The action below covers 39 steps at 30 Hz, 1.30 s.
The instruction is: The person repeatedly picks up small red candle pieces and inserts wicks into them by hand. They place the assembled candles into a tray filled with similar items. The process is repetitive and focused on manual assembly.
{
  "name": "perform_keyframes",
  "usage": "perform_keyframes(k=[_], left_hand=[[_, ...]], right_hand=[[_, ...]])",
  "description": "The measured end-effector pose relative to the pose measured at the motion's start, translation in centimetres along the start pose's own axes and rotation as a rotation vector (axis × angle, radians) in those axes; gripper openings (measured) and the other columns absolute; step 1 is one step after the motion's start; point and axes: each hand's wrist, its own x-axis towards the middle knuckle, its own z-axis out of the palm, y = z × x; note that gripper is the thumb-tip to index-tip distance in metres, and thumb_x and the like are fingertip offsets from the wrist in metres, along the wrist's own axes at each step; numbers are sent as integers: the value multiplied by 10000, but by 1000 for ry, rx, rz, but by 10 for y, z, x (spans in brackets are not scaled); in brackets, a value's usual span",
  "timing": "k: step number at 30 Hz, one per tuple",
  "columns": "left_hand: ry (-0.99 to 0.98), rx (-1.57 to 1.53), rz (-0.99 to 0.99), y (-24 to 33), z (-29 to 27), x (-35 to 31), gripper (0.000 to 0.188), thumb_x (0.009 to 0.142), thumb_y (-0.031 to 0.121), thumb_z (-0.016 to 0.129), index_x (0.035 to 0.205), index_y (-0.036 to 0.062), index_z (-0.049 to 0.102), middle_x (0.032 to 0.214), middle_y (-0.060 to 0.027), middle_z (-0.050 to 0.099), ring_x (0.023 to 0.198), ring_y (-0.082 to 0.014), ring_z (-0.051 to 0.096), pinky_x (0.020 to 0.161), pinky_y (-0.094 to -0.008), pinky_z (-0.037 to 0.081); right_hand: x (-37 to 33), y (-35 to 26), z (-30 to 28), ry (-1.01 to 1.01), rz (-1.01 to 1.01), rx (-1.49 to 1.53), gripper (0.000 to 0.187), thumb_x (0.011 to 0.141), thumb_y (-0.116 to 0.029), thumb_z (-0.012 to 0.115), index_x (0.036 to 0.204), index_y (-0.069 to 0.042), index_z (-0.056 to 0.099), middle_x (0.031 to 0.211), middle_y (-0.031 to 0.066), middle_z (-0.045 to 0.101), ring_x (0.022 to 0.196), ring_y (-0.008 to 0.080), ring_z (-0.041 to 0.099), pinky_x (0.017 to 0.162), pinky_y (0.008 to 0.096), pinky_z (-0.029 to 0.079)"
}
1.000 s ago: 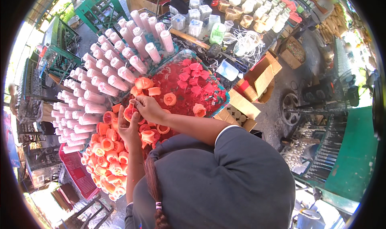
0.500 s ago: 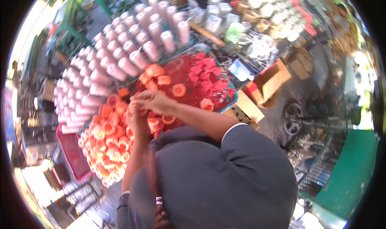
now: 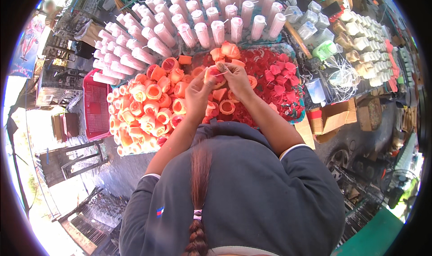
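Note:
My left hand (image 3: pixel 199 93) and my right hand (image 3: pixel 237 79) meet above a red work surface (image 3: pixel 260 58). Between their fingertips they hold a small orange rose-shaped piece (image 3: pixel 211 74) with a pinkish-red part at its top, partly hidden by the fingers. To the left lies a heap of hollow orange roses (image 3: pixel 145 114), waxy in look. A few more orange roses (image 3: pixel 230 50) rest just beyond the hands, and another orange rose (image 3: pixel 227 106) sits below the right wrist. Several pinkish-red petal-like pieces (image 3: pixel 281 78) lie on the right.
Rows of pale pink candles (image 3: pixel 218 31) with wicks stand along the far side. A red plastic basket (image 3: pixel 96 105) is at the left. White string (image 3: pixel 344 76), a cardboard box (image 3: pixel 334 116) and rows of cream-coloured blocks (image 3: pixel 360 42) are at the right.
The view has swung round, so the candles and roses sit differently in the picture. Both hands stay together at the small rose piece, with its pinkish-red part now showing.

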Motion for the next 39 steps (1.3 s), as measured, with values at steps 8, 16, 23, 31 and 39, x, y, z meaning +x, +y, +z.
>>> perform_keyframes(k=[8, 16, 23, 31, 39], left_hand=[[92, 236, -10, 10, -16, 8, 346, 934, 232, 531, 1161, -25, 578, 1007, -44, 637, 866, -71, 573, 762, -209, 470], [322, 84, 82, -7, -18, 25, 269, 917, 229, 561, 886, -23, 651, 768, 3, 628, 631, -34, 516, 555, -181, 389], [417, -526, -296, -8, -19, 37, 323, 946, 312, 475, 982, 1, 551, 877, -101, 620, 755, -212, 626, 716, -326, 525], [4, -529, -447, -13, -25, 21, 408, 945, 400, 434, 1056, 20, 529, 984, -121, 616, 851, -228, 620, 776, -356, 516], [104, 202, 33, -9, -19, 23, 216, 792, 110, 708, 913, 39, 544, 777, 8, 604, 679, -35, 565, 596, -167, 455]], right_hand=[[-11, -5, 11, 46, -134, -264, 278, 870, -155, 624, 1101, -1, 619, 889, 15, 605, 799, 67, 562, 696, 204, 508], [-15, 40, 16, 220, 57, -62, 257, 916, -240, 550, 1028, -14, 599, 922, 29, 602, 758, 107, 593, 608, 292, 572], [0, 51, 17, 262, 107, 22, 251, 932, -282, 518, 982, -51, 603, 836, 8, 613, 683, 97, 593, 591, 290, 560], [6, 50, -9, 161, 91, -301, 323, 925, -319, 530, 872, -16, 628, 723, -16, 568, 601, 57, 521, 531, 246, 506], [-3, -8, -12, -74, 664, -286, 613, 795, -625, 546, 1073, -78, 557, 870, 63, 578, 686, 173, 586, 585, 348, 534]])
